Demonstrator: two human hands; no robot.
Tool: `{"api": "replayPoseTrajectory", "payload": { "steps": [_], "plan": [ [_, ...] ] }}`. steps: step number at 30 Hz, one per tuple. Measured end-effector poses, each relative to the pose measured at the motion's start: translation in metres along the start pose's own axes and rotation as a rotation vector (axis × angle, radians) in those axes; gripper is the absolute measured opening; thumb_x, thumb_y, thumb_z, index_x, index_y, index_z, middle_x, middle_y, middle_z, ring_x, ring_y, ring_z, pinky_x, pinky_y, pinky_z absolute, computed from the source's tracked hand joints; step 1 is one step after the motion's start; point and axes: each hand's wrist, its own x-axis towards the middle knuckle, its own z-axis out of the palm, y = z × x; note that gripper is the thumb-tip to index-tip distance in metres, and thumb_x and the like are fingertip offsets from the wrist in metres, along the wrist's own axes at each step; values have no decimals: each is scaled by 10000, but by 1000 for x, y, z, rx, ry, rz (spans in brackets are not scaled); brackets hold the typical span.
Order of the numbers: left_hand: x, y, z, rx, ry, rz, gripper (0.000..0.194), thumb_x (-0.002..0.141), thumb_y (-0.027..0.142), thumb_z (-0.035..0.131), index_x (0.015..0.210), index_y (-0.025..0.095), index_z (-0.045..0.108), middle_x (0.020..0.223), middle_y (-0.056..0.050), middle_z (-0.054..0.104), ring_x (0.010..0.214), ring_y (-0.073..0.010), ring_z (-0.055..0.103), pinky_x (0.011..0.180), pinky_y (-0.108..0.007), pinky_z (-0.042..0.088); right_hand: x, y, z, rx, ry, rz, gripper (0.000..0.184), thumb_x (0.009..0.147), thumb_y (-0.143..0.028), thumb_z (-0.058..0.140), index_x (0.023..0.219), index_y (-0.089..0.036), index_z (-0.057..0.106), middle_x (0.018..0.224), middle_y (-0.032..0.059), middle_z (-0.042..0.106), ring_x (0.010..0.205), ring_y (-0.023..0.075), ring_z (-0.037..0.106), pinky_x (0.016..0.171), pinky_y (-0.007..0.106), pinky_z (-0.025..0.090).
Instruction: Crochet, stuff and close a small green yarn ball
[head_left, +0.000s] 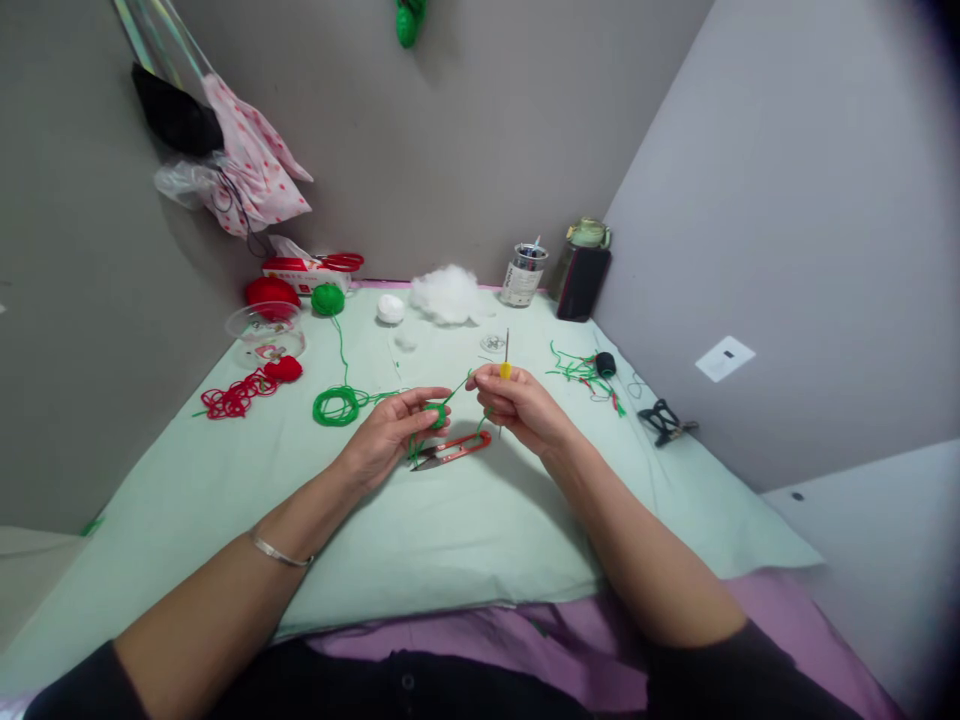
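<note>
Pinched in my left hand [391,432] is a small green crochet piece [436,414]. A strand of green yarn [457,388] runs taut from it to the fingertips of my right hand [517,402]. That hand also grips a crochet hook [506,370] with a yellow handle, its metal tip pointing up. Below both hands, orange-handled thread snips [454,452] lie on the table cover. A loose coil of green yarn [335,406] rests left of my left hand and leads back to a green yarn ball [328,299].
Red yarn [232,397] and a clear plastic tub [259,340] are at the left. White stuffing [448,295], a can [524,275], a phone [583,284] and a jug [589,234] stand along the back. Yarn scraps [581,367] and a black clip [663,422] lie right.
</note>
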Motion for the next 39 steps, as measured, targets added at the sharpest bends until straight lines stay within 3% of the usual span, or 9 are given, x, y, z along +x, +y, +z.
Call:
{"api": "replayPoseTrajectory", "payload": {
  "steps": [5, 8, 14, 16, 19, 24, 31, 36, 39],
  "plan": [
    [0, -1, 3, -9, -3, -10, 191, 949, 270, 708, 1060, 136, 785, 941, -77, 764, 761, -130, 715, 753, -252, 628, 0, -1, -2, 6, 15, -5, 299, 759, -420, 815, 805, -154, 687, 489, -129, 250, 495, 68, 110, 470, 257, 81],
    [1, -1, 4, -9, -8, 1, 193, 915, 218, 749, 1089, 143, 789, 1042, -80, 769, 798, -113, 715, 781, -219, 620, 0, -1, -3, 12, 23, -9, 298, 761, -419, 815, 810, -156, 683, 492, -132, 246, 497, 68, 106, 471, 254, 80],
    [1, -2, 3, -4, 7, -1, 160, 855, 190, 810, 997, 120, 792, 865, -60, 765, 657, -95, 678, 654, -186, 595, 1, 1, -3, 10, 8, -3, 301, 769, -419, 814, 808, -146, 695, 495, -131, 244, 497, 64, 109, 475, 250, 92],
    [1, -1, 3, -7, 10, -11, 165, 888, 186, 772, 1035, 114, 792, 919, -82, 780, 666, -94, 681, 651, -180, 595, 1, 1, -3, 9, 9, -4, 301, 766, -419, 815, 810, -148, 694, 497, -130, 243, 497, 66, 110, 475, 252, 89],
    [2, 1, 2, -19, 23, -19, 193, 948, 200, 695, 1089, 107, 789, 1052, -124, 789, 722, -105, 701, 684, -189, 610, 1, 1, -3, 11, 24, -12, 300, 765, -422, 814, 817, -156, 685, 498, -129, 244, 500, 70, 110, 475, 256, 82],
    [1, 2, 2, -23, 64, -2, 162, 877, 141, 756, 1037, 132, 778, 959, -79, 788, 849, -159, 758, 815, -243, 614, 0, -2, -4, 6, 28, -13, 304, 766, -427, 811, 816, -158, 677, 501, -132, 237, 503, 69, 94, 479, 258, 77],
    [-2, 2, 5, 32, 51, 2, 230, 832, 254, 838, 1011, 153, 733, 929, -64, 795, 764, -142, 733, 746, -239, 591, 0, -1, -5, -45, 6, 14, 338, 751, -464, 796, 843, -151, 707, 499, -131, 216, 501, 75, 105, 480, 254, 84],
    [-2, 0, 4, 35, 48, -3, 196, 917, 260, 724, 1058, 127, 750, 975, -102, 793, 760, -143, 733, 718, -229, 609, 3, -5, -13, -142, 81, -11, 407, 744, -512, 760, 917, -145, 715, 513, -135, 192, 508, 84, 114, 480, 251, 109],
    [-1, -1, 2, 38, 50, -12, 204, 930, 266, 709, 1050, 112, 768, 1042, -131, 790, 821, -161, 746, 772, -244, 623, 6, -14, -36, -244, 212, -76, 488, 759, -547, 708, 1030, -141, 711, 528, -136, 204, 504, 90, 127, 493, 256, 140]
  ]
}}
